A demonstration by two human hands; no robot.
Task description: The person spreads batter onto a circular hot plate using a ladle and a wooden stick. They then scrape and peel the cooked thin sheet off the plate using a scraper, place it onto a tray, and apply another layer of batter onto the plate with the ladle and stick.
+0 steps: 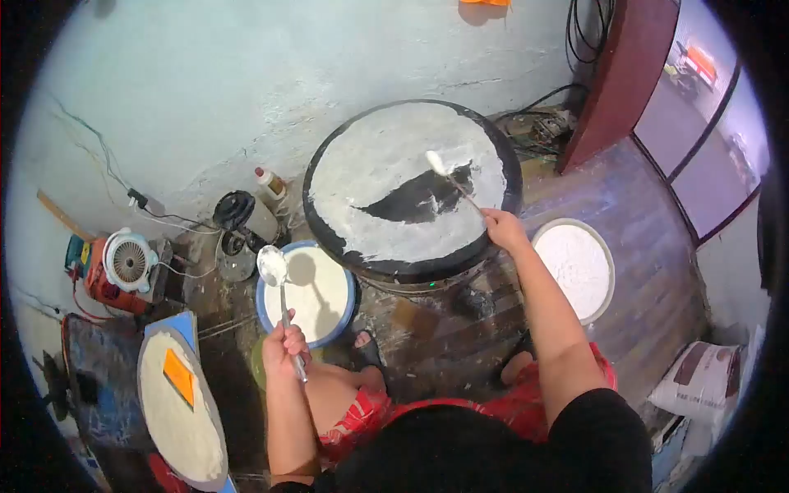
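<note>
My left hand (286, 349) is closed around the handle of a metal ladle (272, 268). The ladle's white-coated bowl is raised over a blue-rimmed basin (352, 306) of creamy white batter. My right hand (505, 228) grips a thin-handled stick (465, 194) with a white, batter-coated end; the shape of that end is hidden by the batter. That end is over a large round black griddle (511, 156). A whitish layer (386, 148) covers most of the griddle, and a dark bare patch (415, 201) shows near its middle.
A tub of white powder (611, 283) stands right of the griddle. At left are a round pale stack (177, 415) with an orange scraper (178, 378), a blower (130, 259) and cables. Also here are a bottle (269, 182), dark jugs (235, 210) and a sack (699, 380).
</note>
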